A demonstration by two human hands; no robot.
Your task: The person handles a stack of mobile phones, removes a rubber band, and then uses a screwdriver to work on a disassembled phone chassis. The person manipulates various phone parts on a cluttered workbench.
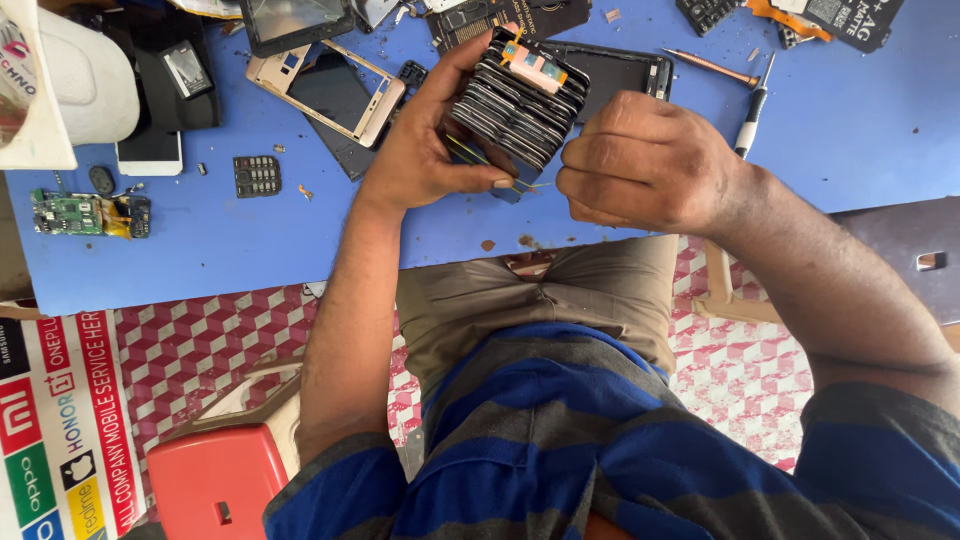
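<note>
My left hand [425, 140] grips a thick stack of dark phone screen parts [515, 105], held together by a thin band, just above the blue table [250, 240]. A small orange and white piece lies on top of the stack. My right hand [645, 165] is closed in a fist right beside the stack, pinching the thin yellowish band [528, 186] at the stack's near edge. Both hands hover over the table's near edge.
Phone frames [335, 90], a small keypad [257, 175], a green circuit board [70, 213], a white phone [150, 150], a screwdriver [752, 110] and a thin tool [712, 67] lie around. A red stool [215, 485] stands on the checkered floor below.
</note>
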